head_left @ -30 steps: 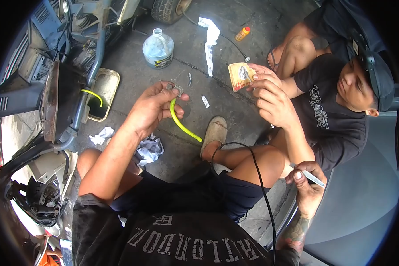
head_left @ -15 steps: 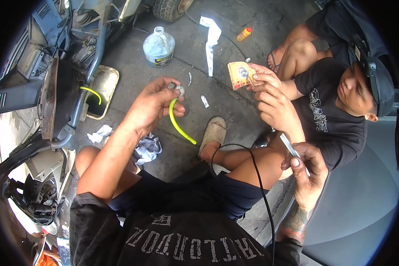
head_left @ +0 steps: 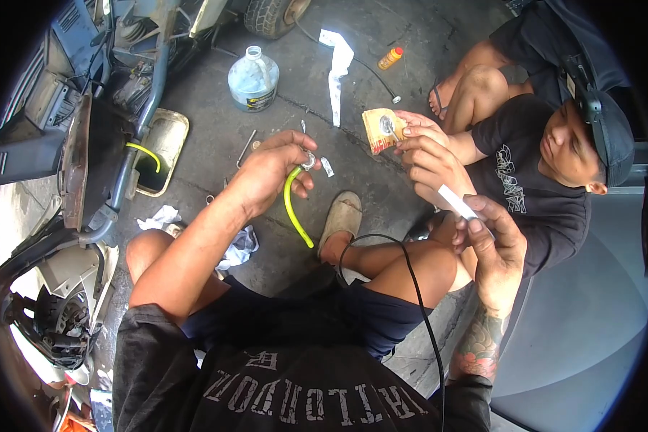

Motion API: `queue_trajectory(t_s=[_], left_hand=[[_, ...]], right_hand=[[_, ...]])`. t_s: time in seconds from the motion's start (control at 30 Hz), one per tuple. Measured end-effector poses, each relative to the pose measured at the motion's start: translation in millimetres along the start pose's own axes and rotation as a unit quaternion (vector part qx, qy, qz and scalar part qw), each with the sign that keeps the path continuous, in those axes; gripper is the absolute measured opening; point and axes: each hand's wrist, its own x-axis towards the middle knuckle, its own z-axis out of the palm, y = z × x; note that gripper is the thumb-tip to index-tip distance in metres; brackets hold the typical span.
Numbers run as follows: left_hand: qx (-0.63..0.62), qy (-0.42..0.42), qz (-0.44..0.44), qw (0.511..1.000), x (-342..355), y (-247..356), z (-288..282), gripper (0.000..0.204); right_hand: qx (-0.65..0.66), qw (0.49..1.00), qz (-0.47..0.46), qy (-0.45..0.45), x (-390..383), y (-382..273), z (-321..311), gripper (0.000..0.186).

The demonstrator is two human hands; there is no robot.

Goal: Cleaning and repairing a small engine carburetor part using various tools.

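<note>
My left hand (head_left: 277,169) is closed around a small shiny metal fitting (head_left: 309,160) with a ring-like end. From it a bright yellow-green hose (head_left: 291,209) hangs down and curves toward my foot. Between thumb and fingers of my right hand (head_left: 498,241) is a flat pale strip (head_left: 456,203), its free end pointing up and left; its material is unclear. Just beyond, a co-worker's hands (head_left: 432,147) hold an orange-yellow printed piece of card (head_left: 383,131) with a round, shiny grey patch or part on its face.
A clear jug (head_left: 253,83), a small yellow bottle with a red cap (head_left: 391,57) and a white paper strip (head_left: 338,68) are on the floor ahead. Left stands a partly stripped motorbike (head_left: 151,108) beside an oblong pan (head_left: 171,137). Crumpled paper (head_left: 241,246) lies by my leg.
My left hand has shifted right and slightly down with the fitting and hose. The strip in my right hand has moved left and up and shows a paler face.
</note>
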Motion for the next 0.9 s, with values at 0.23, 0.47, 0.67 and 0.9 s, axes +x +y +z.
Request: queue_trajectory(t_s=[0.23, 0.47, 0.67, 0.9], left_hand=[[0.024, -0.013, 0.009, 1.0, 1.3, 2.1, -1.0, 0.028], [-0.003, 0.016, 0.002, 1.0, -3.3, 5.3, 5.3, 0.027], [0.0, 0.007, 0.017, 1.0, -1.4, 3.5, 2.1, 0.029], [-0.023, 0.019, 0.007, 1.0, -5.4, 6.6, 2.8, 0.024]], right_hand=[[-0.032, 0.999, -0.005, 0.013, -1.2, -1.0, -5.3, 0.021], [-0.093, 0.995, 0.007, 0.022, -2.9, -8.3, -2.3, 0.012], [-0.16, 0.986, -0.027, 0.031, -5.5, -8.0, -2.4, 0.011], [-0.168, 0.985, -0.024, 0.036, -7.9, -8.9, -0.7, 0.011]])
